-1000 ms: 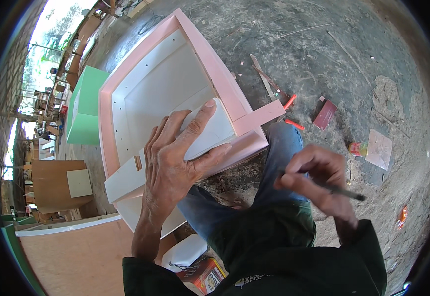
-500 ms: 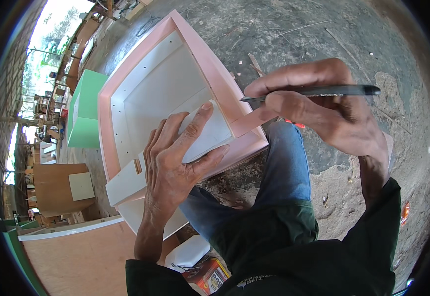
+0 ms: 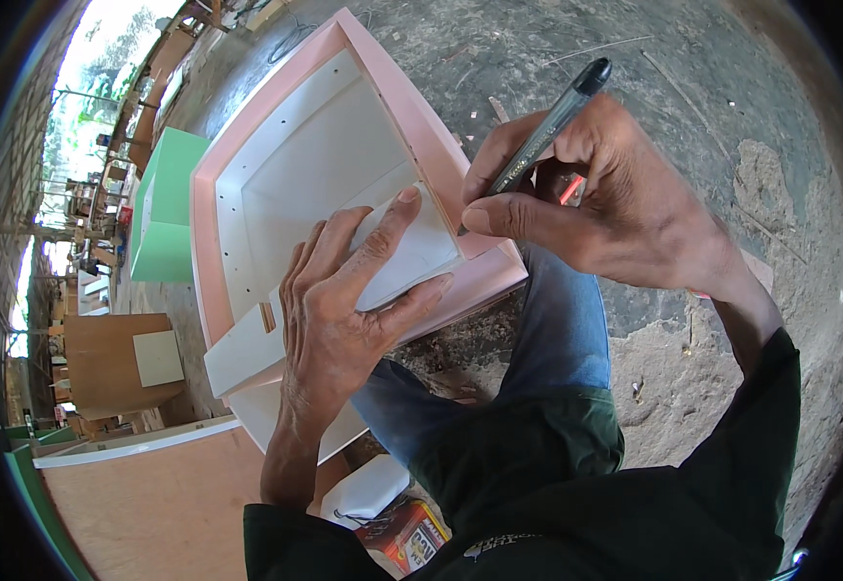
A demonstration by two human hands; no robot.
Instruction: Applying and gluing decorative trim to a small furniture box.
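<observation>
My left hand (image 3: 339, 300) lies spread over a white board (image 3: 417, 242) set in the near part of an open box with a pink rim (image 3: 383, 68) and white interior, which has small holes along its sides. My right hand (image 3: 615, 203) grips a black pen (image 3: 562, 111) at the box's right inner edge, beside the board. The pen slants with its top up and away from me; its tip is low by my right thumb, and whether it touches the surface I cannot tell. A slim white piece (image 3: 238, 353) lies across the box's lower left.
A green box (image 3: 165, 247) stands left, with a brown panel (image 3: 102, 358) nearer. A plywood piece (image 3: 141, 499) fills the lower left. My jeans-clad legs (image 3: 557, 339) are below the box. A white object (image 3: 368, 489) and a red-yellow package (image 3: 407, 537) lie below. Thin scraps lie on the concrete floor (image 3: 751, 116).
My right hand has risen from the lower right to the box's right edge, and the pen has swung from level to a steep slant. My left hand stays on the board.
</observation>
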